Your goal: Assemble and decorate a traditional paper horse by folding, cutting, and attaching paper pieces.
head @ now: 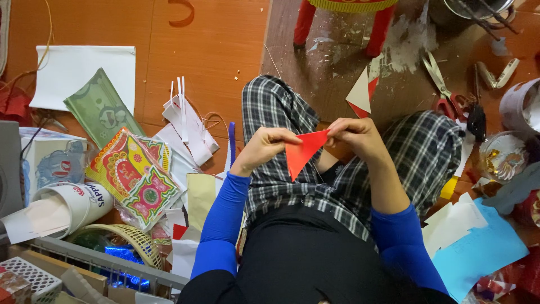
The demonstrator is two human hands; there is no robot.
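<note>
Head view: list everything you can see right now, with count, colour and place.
red paper triangle: 1, red-orange, held between both hands above the lap
scissors: 1, red handles, floor upper right
stool: 1, red legs, top centre
white sheet: 1, white, floor upper left
green printed paper: 1 stack, green, overlapping the white sheet
patterned paper packs: a few, red, yellow and green, floor left
paper cup: 1, white, lying on its side, lower left
woven basket: 1, tan, lower left
blue paper sheet: 1, light blue, lower right
plaid trousers: checked black and white, centre
left hand: pinches the triangle's left corner
right hand: pinches its right corner
</note>
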